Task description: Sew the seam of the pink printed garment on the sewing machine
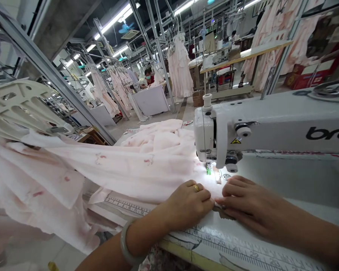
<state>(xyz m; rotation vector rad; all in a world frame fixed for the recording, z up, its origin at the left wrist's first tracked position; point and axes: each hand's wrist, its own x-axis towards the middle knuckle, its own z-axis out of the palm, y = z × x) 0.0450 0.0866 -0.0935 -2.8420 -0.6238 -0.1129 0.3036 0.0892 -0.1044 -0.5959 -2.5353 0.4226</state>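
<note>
While the pale pink fabric (135,165) is being fed under the sewing machine (271,128), it is being pressed flat on the bench (285,177) by both hands so the edge is being kept straight. The left hand (188,205) and right hand (248,203) are lying side by side, fingertips nearly touching, palms down just before the needle, gripping nothing. The remaining cloth is being left draped away beyond the left hand.

Bare forearms, gold ring on left hand (190,205), pale, perhaps jade, bangle (126,244)
</note>
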